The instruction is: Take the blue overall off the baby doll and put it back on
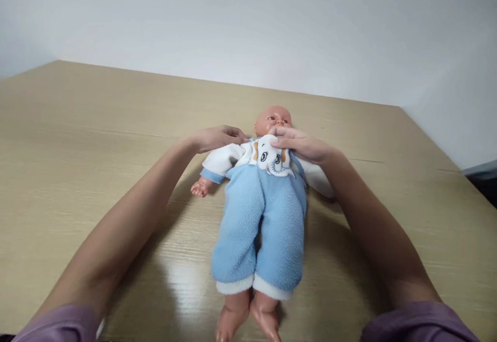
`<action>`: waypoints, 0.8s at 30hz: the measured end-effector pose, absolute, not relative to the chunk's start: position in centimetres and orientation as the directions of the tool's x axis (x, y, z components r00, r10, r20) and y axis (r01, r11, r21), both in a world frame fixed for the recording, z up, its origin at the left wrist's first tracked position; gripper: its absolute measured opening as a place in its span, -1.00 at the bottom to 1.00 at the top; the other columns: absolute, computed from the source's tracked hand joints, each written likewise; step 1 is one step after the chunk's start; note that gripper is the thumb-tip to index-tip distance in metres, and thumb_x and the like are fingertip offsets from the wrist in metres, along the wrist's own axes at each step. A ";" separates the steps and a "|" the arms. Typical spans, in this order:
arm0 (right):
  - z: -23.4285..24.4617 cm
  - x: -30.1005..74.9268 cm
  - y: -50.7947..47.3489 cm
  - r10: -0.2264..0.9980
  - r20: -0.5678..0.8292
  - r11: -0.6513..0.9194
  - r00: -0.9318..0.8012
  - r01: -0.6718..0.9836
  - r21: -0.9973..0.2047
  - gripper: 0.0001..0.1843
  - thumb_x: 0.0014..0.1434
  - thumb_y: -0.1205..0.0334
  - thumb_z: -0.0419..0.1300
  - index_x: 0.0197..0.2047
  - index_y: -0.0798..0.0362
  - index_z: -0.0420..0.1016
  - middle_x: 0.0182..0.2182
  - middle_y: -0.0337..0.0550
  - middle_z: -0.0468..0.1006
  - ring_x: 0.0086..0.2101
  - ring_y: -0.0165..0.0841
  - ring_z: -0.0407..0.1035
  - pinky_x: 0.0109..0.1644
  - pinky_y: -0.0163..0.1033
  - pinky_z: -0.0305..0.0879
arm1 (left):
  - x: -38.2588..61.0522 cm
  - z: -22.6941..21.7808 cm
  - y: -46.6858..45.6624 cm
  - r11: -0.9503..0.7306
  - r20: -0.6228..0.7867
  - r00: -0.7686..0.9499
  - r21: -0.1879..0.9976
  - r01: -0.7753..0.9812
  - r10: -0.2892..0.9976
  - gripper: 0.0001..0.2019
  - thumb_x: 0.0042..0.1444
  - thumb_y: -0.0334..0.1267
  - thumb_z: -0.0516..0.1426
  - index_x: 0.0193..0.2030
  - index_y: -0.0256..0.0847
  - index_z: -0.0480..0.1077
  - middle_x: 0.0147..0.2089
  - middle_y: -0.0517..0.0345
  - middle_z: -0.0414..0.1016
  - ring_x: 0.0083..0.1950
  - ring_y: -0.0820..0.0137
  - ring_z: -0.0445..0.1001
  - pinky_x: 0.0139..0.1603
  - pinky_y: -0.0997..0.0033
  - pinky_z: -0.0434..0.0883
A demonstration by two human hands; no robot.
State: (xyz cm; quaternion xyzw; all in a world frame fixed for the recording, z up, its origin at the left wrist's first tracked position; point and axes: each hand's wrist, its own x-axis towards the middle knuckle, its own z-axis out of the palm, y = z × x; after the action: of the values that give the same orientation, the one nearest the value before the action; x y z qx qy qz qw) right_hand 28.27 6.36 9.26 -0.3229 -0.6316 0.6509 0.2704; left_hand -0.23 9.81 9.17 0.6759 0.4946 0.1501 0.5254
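A baby doll (277, 116) lies on its back on the table, head away from me and feet toward me. It wears a fleece outfit (264, 217), blue with white sleeves and a white elephant face (272, 158) on the chest. My left hand (221, 138) is at the doll's shoulder on the left, its curled fingers closed on the outfit near the collar; the fingertips are partly hidden. Across the chest from it, my right hand (301, 143) holds the collar edge under the chin between thumb and fingers. One bare doll hand (201, 186) shows at the left sleeve.
The light wooden table (97, 119) extends around the doll, with thin seams across its surface. Behind it rises a plain pale wall (248, 26). Something dark (483, 179) shows beyond the table's right edge.
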 end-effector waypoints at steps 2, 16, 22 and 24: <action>10.2 29.9 6.4 0.732 -0.150 -0.010 -0.665 0.209 -0.978 -0.57 0.29 -0.12 0.52 -0.06 0.01 0.54 -0.18 -0.19 0.59 -0.19 -0.31 0.47 -0.14 -0.27 0.40 | -0.3 9.1 9.9 0.031 -0.312 0.476 0.860 0.509 0.822 -0.51 -0.08 0.19 0.48 -0.15 -0.13 0.64 -0.07 0.03 0.75 -0.06 0.12 0.67 -0.07 0.25 0.64; 10.1 31.4 6.8 0.731 -0.213 0.200 -0.648 0.502 -0.842 -0.43 0.27 -0.35 0.43 -0.02 -0.01 0.61 -0.11 -0.16 0.61 -0.11 -0.22 0.44 -0.03 -0.17 0.28 | -0.8 8.0 10.7 -0.017 -0.271 0.545 0.885 0.464 0.793 -0.46 -0.01 0.22 0.45 -0.02 -0.10 0.64 0.03 0.03 0.71 0.02 0.15 0.63 -0.11 0.32 0.55; 10.0 31.4 6.9 0.740 -0.197 0.225 -0.643 0.512 -0.829 -0.41 0.26 -0.37 0.42 -0.02 -0.01 0.59 -0.07 -0.16 0.63 -0.09 -0.19 0.46 -0.01 -0.16 0.29 | -0.9 8.1 10.5 -0.024 -0.282 0.526 0.865 0.501 0.803 -0.42 -0.01 0.28 0.42 0.01 -0.07 0.64 0.06 0.05 0.73 0.05 0.13 0.63 -0.10 0.31 0.53; 10.1 31.2 6.6 0.758 -0.195 0.227 -0.623 0.532 -0.816 -0.40 0.26 -0.38 0.41 -0.03 0.00 0.59 -0.04 -0.13 0.63 -0.07 -0.18 0.47 0.00 -0.15 0.32 | -0.9 8.1 10.4 -0.043 -0.277 0.533 0.858 0.511 0.800 -0.41 0.02 0.30 0.40 0.03 -0.08 0.64 0.09 0.05 0.73 0.09 0.11 0.63 -0.05 0.30 0.54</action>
State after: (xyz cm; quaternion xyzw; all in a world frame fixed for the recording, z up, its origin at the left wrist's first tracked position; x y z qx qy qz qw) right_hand 31.16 6.63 10.13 -0.4166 -0.7737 0.4613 0.1225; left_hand -0.92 10.44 8.10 0.7085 0.4626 0.1402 0.5142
